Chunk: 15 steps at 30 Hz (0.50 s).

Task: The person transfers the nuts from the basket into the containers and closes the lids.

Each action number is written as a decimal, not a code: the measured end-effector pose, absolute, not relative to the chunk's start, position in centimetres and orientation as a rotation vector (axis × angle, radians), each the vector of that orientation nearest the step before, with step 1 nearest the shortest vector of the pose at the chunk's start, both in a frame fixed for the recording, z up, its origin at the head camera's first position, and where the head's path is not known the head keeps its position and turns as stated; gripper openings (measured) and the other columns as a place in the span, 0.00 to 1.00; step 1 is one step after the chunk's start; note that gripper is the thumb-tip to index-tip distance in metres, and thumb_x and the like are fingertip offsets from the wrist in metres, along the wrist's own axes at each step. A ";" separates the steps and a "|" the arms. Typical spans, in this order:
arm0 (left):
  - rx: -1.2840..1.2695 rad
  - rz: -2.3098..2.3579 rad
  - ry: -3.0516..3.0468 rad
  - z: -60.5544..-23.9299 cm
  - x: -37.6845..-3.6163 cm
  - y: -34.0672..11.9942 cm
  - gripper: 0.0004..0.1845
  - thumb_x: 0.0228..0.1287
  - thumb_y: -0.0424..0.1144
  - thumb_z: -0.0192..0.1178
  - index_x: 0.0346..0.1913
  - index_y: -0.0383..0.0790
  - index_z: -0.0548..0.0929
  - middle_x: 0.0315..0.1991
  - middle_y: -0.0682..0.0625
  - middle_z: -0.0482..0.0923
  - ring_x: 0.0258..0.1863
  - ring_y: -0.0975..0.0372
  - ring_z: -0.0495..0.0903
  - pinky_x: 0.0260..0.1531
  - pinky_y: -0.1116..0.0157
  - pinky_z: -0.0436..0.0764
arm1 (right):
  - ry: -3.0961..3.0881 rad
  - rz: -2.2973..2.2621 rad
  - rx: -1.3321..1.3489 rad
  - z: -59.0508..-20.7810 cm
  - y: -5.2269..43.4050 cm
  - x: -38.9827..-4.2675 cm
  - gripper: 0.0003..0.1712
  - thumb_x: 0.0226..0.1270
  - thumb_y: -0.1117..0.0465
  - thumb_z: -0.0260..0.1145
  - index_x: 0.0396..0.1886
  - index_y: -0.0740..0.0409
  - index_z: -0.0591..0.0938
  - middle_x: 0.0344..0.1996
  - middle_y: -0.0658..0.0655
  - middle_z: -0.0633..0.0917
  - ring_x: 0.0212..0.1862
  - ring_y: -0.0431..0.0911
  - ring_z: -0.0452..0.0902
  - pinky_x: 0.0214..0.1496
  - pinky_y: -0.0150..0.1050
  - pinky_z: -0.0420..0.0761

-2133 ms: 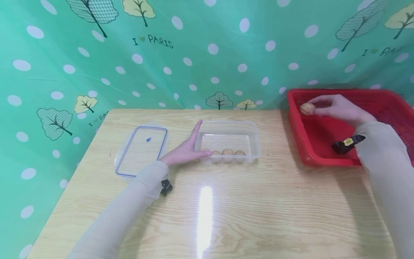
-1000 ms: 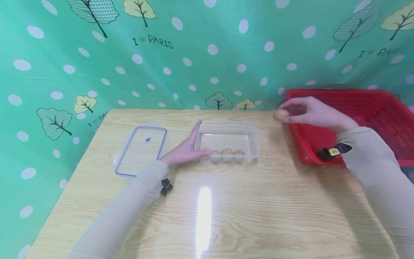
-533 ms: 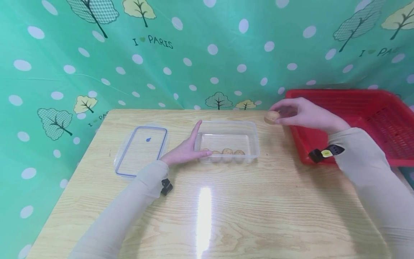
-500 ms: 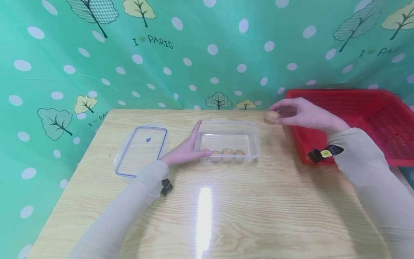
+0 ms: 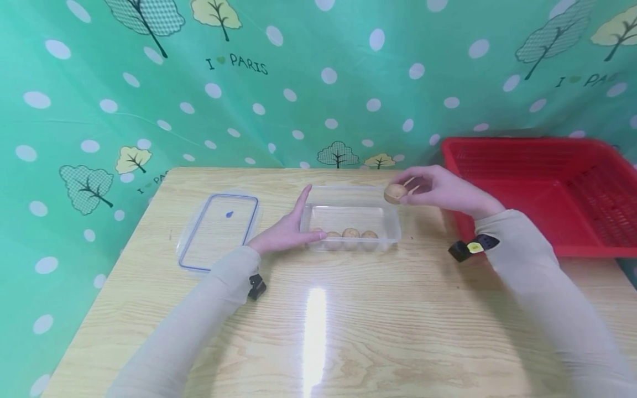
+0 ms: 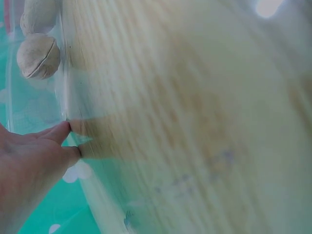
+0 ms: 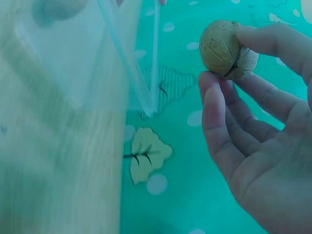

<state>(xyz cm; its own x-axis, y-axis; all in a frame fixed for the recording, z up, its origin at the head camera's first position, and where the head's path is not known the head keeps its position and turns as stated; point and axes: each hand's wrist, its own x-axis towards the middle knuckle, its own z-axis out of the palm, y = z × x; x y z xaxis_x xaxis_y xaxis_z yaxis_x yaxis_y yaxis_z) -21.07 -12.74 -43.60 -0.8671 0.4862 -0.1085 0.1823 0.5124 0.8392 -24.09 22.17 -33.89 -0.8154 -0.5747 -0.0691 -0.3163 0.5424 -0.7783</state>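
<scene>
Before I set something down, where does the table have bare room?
The table is widely bare in front of the clear container; a smaller patch lies between it and the red basket, below the right hand holding a walnut. Crowded: the container's left side, with the left hand and the lid.

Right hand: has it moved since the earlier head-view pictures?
Yes, leftward: the right hand has gone from over the red basket to the right end of the clear container.
</scene>
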 end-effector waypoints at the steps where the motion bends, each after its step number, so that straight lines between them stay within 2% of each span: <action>1: 0.558 1.287 2.428 -43.6 -21.1 -12.7 0.61 0.59 0.54 0.67 0.72 0.71 0.22 0.77 0.44 0.30 0.71 0.43 0.51 0.67 0.47 0.54 | 2.458 -1.156 -0.746 -34.0 22.0 -24.1 0.25 0.62 0.64 0.69 0.59 0.59 0.78 0.51 0.56 0.81 0.50 0.50 0.77 0.50 0.35 0.79; 9: 0.570 1.274 2.439 -43.3 -20.8 -12.8 0.61 0.58 0.55 0.67 0.73 0.68 0.22 0.76 0.39 0.34 0.69 0.40 0.54 0.66 0.44 0.56 | 2.451 -1.132 -0.878 -34.6 20.4 -24.1 0.25 0.61 0.64 0.69 0.59 0.61 0.78 0.51 0.57 0.80 0.50 0.52 0.77 0.51 0.38 0.80; 15: 0.562 1.257 2.447 -43.3 -20.9 -12.8 0.62 0.58 0.56 0.67 0.72 0.68 0.22 0.76 0.37 0.37 0.69 0.40 0.56 0.66 0.46 0.57 | 2.412 -1.158 -0.924 -35.0 19.3 -24.2 0.24 0.61 0.64 0.70 0.58 0.62 0.78 0.51 0.56 0.81 0.50 0.51 0.77 0.53 0.43 0.79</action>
<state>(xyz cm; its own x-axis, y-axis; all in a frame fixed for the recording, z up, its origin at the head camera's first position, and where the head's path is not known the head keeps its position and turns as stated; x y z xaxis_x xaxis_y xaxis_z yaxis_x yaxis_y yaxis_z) -20.88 -12.79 -43.32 -0.8669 0.4859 -0.1111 0.1928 0.5325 0.8242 -24.19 19.28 -35.02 -0.7443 -0.6679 0.0000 -0.4177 0.4654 -0.7804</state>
